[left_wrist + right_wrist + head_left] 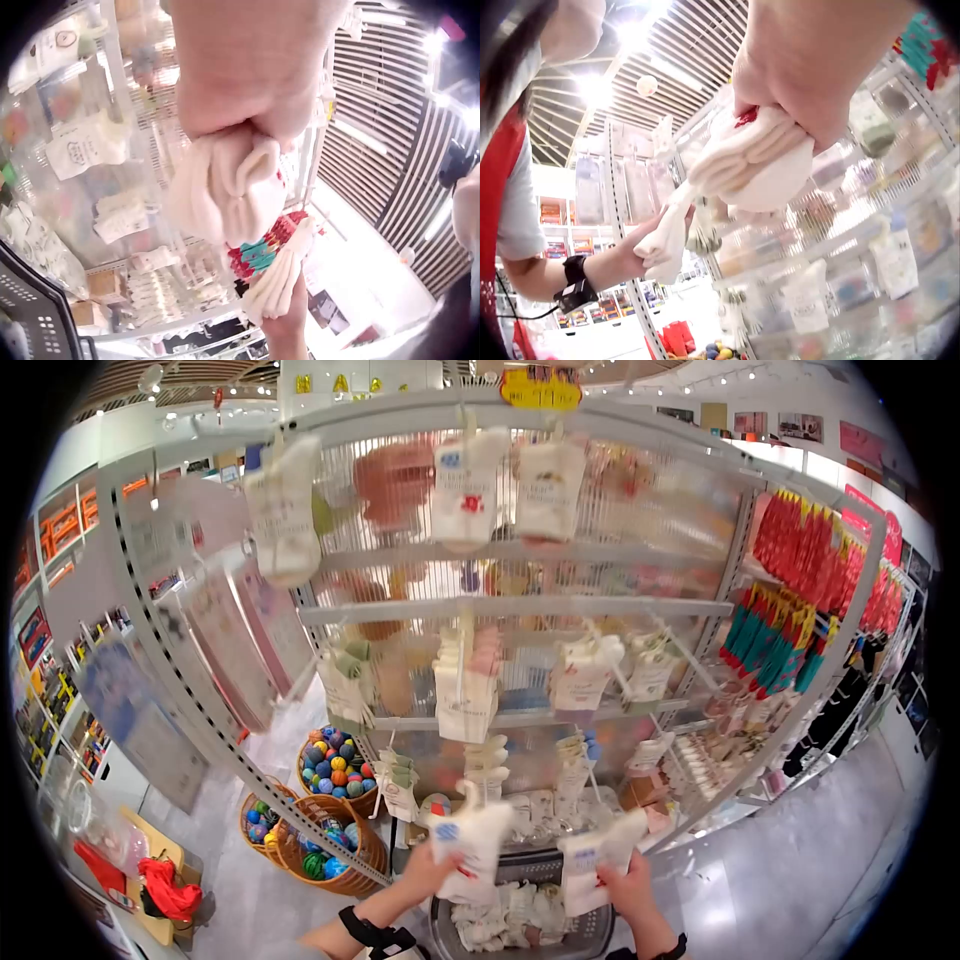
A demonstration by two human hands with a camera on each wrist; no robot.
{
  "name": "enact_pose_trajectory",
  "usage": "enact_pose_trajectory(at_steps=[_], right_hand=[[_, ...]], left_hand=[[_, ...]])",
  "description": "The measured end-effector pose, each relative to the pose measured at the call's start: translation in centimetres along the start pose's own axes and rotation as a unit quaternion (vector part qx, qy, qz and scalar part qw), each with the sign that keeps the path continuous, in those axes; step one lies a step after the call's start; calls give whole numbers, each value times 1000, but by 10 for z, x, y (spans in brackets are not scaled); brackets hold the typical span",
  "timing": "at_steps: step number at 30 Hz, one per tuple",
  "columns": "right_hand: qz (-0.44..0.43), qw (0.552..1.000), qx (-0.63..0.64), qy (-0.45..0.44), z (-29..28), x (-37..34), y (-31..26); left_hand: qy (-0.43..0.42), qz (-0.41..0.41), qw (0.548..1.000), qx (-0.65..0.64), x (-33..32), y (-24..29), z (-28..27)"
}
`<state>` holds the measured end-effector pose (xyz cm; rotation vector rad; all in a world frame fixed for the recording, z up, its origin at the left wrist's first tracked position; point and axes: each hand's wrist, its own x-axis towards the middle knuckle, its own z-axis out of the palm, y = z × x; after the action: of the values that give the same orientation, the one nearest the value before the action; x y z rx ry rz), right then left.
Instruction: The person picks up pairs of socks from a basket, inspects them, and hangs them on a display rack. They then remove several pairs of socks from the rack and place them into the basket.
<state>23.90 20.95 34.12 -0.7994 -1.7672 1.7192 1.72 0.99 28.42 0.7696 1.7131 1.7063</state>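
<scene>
My left hand (428, 872) pinches a bundle of white socks (474, 850) with a blue label, held over the left part of a grey basket (597, 940). To its right, my right hand (629, 888) grips a second white sock bundle (592, 862), with a small red mark by the thumb. The two bundles are apart. In the left wrist view the folded cuffs of one bundle (229, 187) stick out under the fingers. The right wrist view shows layered white socks (757, 165) in my right hand. More white socks (510, 916) lie in the basket below.
A metal rack with hanging socks (466, 695) stands in front, its rails (520, 607) and hooks pointing towards me. Wicker baskets of colourful balls (338, 765) are on the floor at left. Red and green socks (775, 640) hang at right, and a yellow sign (540, 388) tops the rack.
</scene>
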Motion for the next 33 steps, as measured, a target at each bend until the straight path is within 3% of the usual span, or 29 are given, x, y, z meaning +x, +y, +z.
enact_pose_trajectory(at_steps=[1,3,6,9,12,17,20,23,27,30,33], right_hand=[[-2,1000,13,-10,-4,-3,-36],[-41,999,0,20,1,-8,-103],[-76,997,5,-33,9,-6,-191],[-122,991,5,-62,22,4,-276],[-116,985,42,-117,34,32,-304],[-209,970,55,-108,86,108,-308],[-232,967,80,-66,125,159,-325],[-252,957,141,-36,154,197,-342],[-263,960,99,-13,180,219,-360],[-258,963,-59,39,182,261,-330],[-243,970,22,6,185,265,-327]], left_hand=[[70,-46,995,-60,-9,42,2],[152,-55,974,-158,-19,107,-2],[179,-20,954,-238,-25,197,-14],[174,34,959,-223,-30,301,-7],[149,90,965,-197,-33,352,-1],[244,174,922,-247,-9,352,4],[250,160,935,-192,12,367,-6],[222,182,941,-176,46,371,-33],[162,144,960,-177,81,373,-58],[116,117,971,-172,106,370,-67],[69,129,970,-196,129,374,-70]])
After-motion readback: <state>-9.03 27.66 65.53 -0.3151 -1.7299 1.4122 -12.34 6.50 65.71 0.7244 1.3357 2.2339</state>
